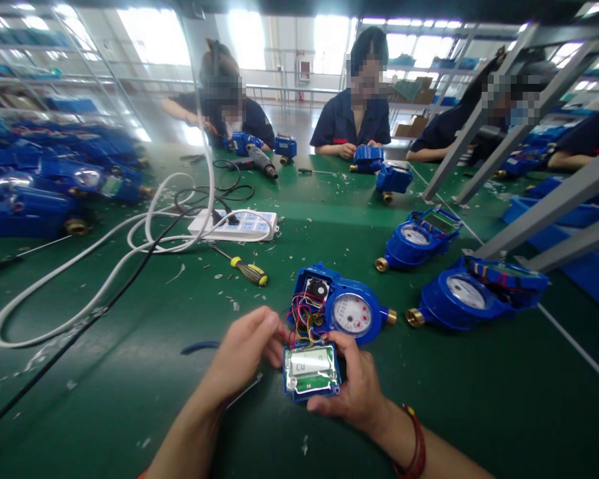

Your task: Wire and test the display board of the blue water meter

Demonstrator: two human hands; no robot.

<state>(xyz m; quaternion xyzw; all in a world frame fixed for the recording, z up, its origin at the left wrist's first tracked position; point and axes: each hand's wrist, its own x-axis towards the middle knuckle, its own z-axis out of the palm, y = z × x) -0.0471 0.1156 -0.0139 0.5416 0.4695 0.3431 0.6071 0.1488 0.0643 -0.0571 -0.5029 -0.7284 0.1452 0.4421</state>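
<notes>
A blue water meter [352, 313] lies on the green table with its side box uncovered, its round dial facing up and a brass fitting at its right end. Coloured wires [307, 319] run out of that box to a blue display module [310, 369] with a lit screen and a green circuit board. My right hand [354, 382] grips this module by its right side, thumb at the lower edge. At the module's upper left, my left hand [254, 342] has its fingers closed at the wires; the fingertips are partly hidden.
Two more blue meters [422, 239] [474, 293] stand to the right, near grey metal posts [544, 213]. A yellow-black screwdriver [249, 271], a white power strip [234, 225] and looped cables lie ahead. Piled meters [44, 179] fill the left. Several co-workers [352, 113] sit across the table.
</notes>
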